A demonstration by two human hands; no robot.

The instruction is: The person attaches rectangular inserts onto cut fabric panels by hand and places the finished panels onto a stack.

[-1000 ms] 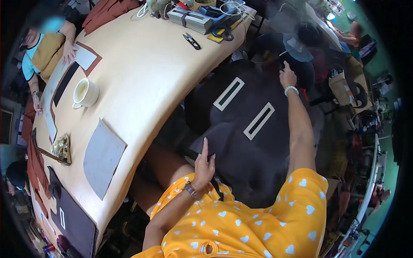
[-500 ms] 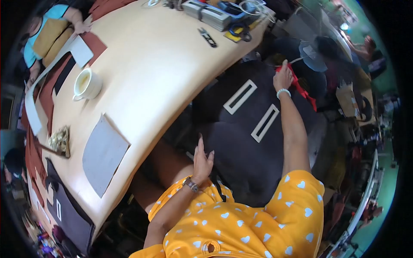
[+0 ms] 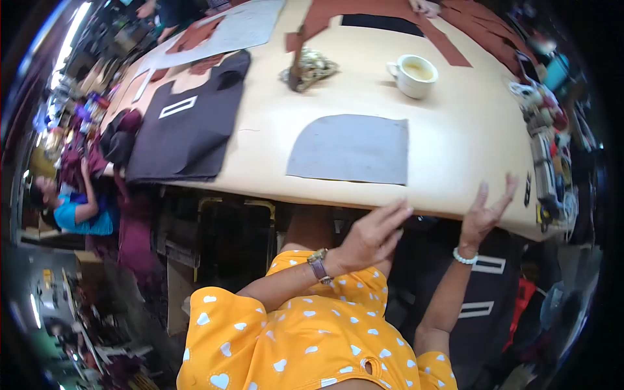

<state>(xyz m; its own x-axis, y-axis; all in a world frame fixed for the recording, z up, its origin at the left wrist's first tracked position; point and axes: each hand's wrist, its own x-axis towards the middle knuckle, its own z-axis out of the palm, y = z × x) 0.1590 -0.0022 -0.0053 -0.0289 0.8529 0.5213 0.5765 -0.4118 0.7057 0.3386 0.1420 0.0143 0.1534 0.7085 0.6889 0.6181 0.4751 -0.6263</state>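
My left hand (image 3: 374,237), with a watch on its wrist, hovers in front of the table edge, fingers stretched out and holding nothing. Beyond it on the table lies a flat grey fabric piece (image 3: 354,151) with one rounded corner. To the right, my right hand (image 3: 484,214), wearing a bead bracelet, is raised at the table edge with its fingers spread and nothing in them. Below and beside that hand, dark fabric (image 3: 442,286) bears two pale rectangular frames (image 3: 489,264). A red strip (image 3: 521,302) lies at its far side.
On the table (image 3: 266,143) stand a white cup (image 3: 416,76) and a shell-like ornament (image 3: 310,69). Dark cut fabric (image 3: 192,133) lies left, rust-coloured fabric (image 3: 383,16) at the back. Small snips (image 3: 528,188) lie near the right edge. A person in blue (image 3: 84,211) is at the left.
My view has swung left toward the table. My right hand has left the red strip and come up to the table edge, empty. My left hand has also moved toward the edge.
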